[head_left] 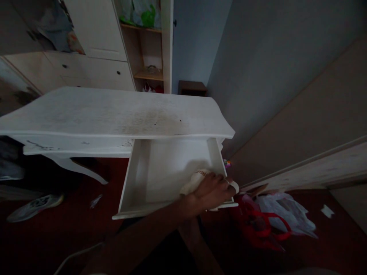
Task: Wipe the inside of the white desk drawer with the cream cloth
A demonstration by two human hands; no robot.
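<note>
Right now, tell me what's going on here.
A person is at a white table whose drawer is pulled open. Their left hand grips a cream cloth in the drawer's front right corner. The right hand is hidden. A plastic bag with red handles lies on the floor nearby.

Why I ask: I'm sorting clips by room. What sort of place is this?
Probably a bedroom: a white dressing table with an open drawer, a tall wardrobe behind, a shoe on red carpet.

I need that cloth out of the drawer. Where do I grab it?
Pinch the bunched end of the cloth from above. The drawer walls block the sides, and the left hand covers the rest.
</note>
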